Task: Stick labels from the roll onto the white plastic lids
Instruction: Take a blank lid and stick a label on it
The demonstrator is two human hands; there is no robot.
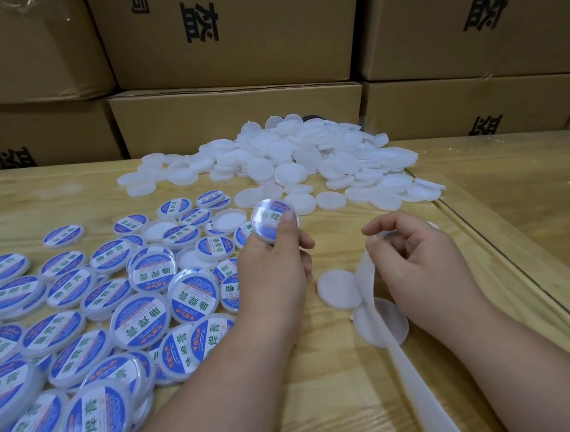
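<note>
Right hand (423, 263) pinches the backing strip (410, 369); thin, floppy, keep it taut. Left hand (273, 261) grips a labelled lid (274, 220) by the rim; light, stiff, slick. Blank white lids (306, 152) heaped beyond on the table (514, 197).

Both bare forearms reaching fwd from bottom edge, roughly parallel, slightly converging. Left hand (273, 264) raised, back of hand facing up, fingers curling, thumb (286, 229) pressing flat on top of what it's gripping. Right hand (423, 259) sitting a bit lower & to the right, well apart from left, fingers curling inward, index pointing left, thumb tucking under, pinching; wrist bending slightly.
</note>
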